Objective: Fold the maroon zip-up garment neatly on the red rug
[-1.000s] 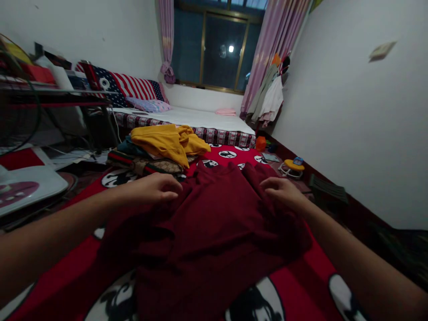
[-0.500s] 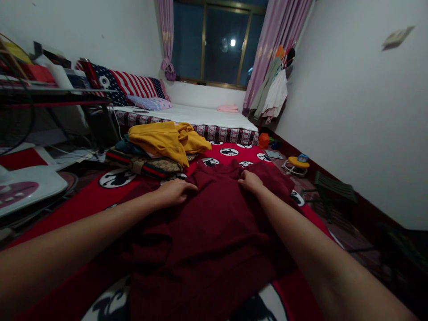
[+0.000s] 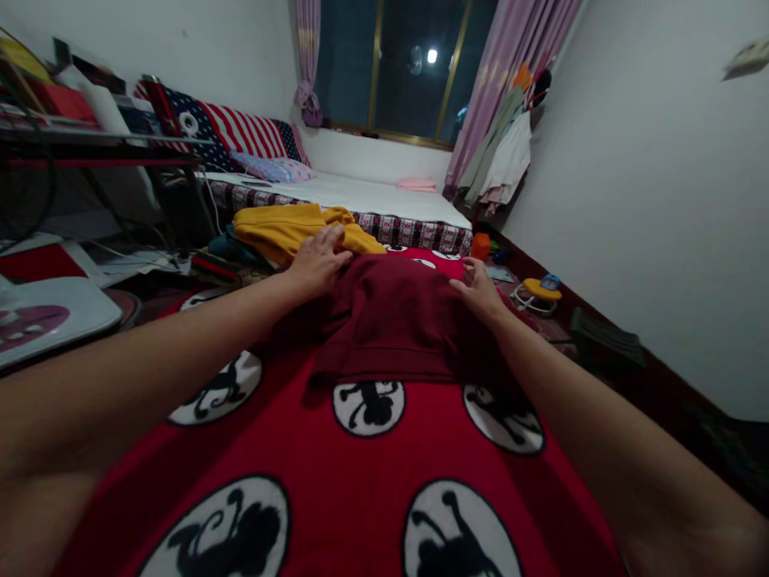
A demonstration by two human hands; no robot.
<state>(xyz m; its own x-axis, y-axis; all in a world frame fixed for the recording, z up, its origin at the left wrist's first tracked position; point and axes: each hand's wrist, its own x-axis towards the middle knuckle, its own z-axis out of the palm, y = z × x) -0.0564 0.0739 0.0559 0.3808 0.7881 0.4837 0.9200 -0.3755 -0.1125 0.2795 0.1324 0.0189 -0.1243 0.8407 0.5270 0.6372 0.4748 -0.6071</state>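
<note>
A maroon garment [image 3: 396, 308], perhaps a sweatshirt, lies spread on a red blanket [image 3: 336, 481] printed with white circles and dark figures. Its hem runs across the near side, and part of its far side slopes out of sight. My left hand [image 3: 320, 263] is at its far left, fingers apart, close to the cloth and in front of a yellow garment [image 3: 273, 228]. Over the far right part, my right hand [image 3: 482, 295] has its thumb and fingers spread. I cannot tell how firmly either hand touches the cloth.
Beyond the blanket stands a bed [image 3: 354, 192] with a patterned side. A cluttered desk [image 3: 156, 160] and a white plastic seat [image 3: 78, 300] are on the left. A yellow stool [image 3: 542, 290] and a dark folding stool [image 3: 606, 336] stand by the right wall.
The maroon garment has shifted away from me, its near part now farther off, baring the blanket in front. Both hands have moved forward, and their fingers have opened.
</note>
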